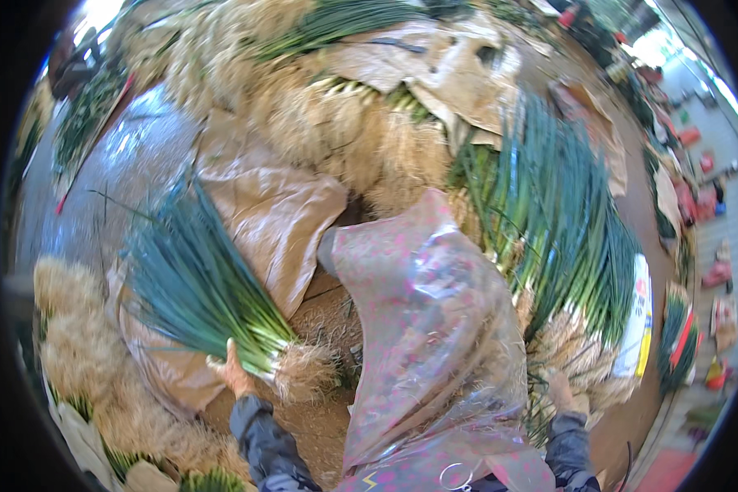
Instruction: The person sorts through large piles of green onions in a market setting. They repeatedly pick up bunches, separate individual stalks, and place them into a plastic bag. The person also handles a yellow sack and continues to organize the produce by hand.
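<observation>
A thick bunch of green onions (215, 277) lies at the left, its pale roots pointing right. My left hand (235, 371) touches or nearly touches its lower edge, thumb and fingers spread, not closed round the stalks. At the right, my right hand (559, 390) is at the root ends of a large pile of green onions (566, 246); its fingers are blurred and partly hidden, so its grip does not show. A clear plastic apron with pink spots (436, 320) covers my lap between the two.
Brown sheeting (264, 215) lies beyond the left bunch. Rooted onion bundles (344, 135) stretch across the far side, and more (86, 344) curve along the left. A white printed bag (632, 320) stands by the right pile. People are at the far edges.
</observation>
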A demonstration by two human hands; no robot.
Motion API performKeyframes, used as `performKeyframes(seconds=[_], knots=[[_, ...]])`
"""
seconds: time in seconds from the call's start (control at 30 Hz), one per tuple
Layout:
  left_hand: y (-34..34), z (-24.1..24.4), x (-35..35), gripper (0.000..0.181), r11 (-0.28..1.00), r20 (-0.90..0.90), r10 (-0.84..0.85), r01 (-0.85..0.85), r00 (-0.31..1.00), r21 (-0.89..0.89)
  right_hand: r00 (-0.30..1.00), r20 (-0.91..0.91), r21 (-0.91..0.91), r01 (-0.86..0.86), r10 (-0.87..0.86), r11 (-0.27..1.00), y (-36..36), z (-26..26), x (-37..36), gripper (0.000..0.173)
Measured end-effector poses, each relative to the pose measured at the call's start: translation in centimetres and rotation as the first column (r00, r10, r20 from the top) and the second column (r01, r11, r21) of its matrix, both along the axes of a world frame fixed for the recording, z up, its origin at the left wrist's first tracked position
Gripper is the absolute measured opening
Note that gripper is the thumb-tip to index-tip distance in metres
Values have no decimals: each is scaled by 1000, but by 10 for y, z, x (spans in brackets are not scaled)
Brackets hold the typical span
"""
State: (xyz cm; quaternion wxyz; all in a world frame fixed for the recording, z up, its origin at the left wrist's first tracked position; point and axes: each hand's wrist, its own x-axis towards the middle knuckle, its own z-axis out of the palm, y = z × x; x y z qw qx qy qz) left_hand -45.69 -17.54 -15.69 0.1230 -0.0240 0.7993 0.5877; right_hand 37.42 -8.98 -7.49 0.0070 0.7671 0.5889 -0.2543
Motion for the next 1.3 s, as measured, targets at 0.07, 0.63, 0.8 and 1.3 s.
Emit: performKeyframes(seconds=[0.07, 0.63, 0.8, 1.3], knots=[[5, 35, -4, 57, 983, -217, -30, -10, 976, -181, 964, 55, 42, -261, 259, 964, 51, 28, -60, 37], [274, 483, 384, 37, -726, -908, -407, 637, -95, 259, 984, -3, 322, 172, -181, 931, 137, 148, -35, 39], [274, 495, 430, 32, -767, -904, -401, 593, -145, 246, 993, 5, 310, 108, -115, 945, 179, 132, -11, 58], [302, 488, 524, 18, -850, -863, -456, 395, -216, 350, 944, 327, 329, -62, -52, 942, 219, 14, -68, 67]])
